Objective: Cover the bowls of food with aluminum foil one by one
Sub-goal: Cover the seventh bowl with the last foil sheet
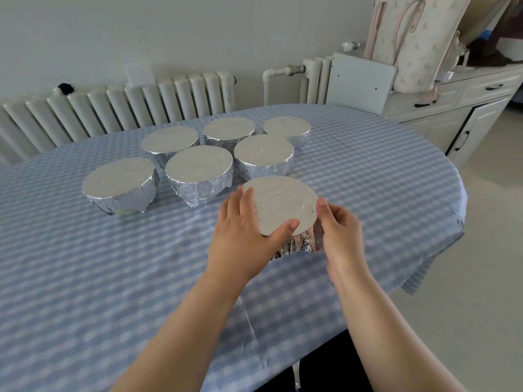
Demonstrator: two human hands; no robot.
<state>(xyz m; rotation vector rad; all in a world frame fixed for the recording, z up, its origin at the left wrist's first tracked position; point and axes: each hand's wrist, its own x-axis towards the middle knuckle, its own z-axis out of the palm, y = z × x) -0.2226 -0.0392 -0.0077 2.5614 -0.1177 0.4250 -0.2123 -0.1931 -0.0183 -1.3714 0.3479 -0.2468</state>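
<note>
Several foil-wrapped bowls stand on the blue checked tablecloth [85,264]. The nearest foil-covered bowl [283,205] sits between my hands. My left hand [243,236] cups its left side, with the fingers along the wall and the thumb lying on the flat foil top. My right hand [339,230] is curled against the bowl's right side and presses the crinkled foil there. Behind it stand the other covered bowls, among them one at the far left [119,179], one in the middle [198,168] and one to the right of that [263,154]. The food in every bowl is hidden by foil.
The oval table's right edge [452,210] drops off close to the bowl I hold. A white radiator [127,108] runs along the wall behind. A white cabinet [452,108] with a bag [416,38] on it stands at the back right.
</note>
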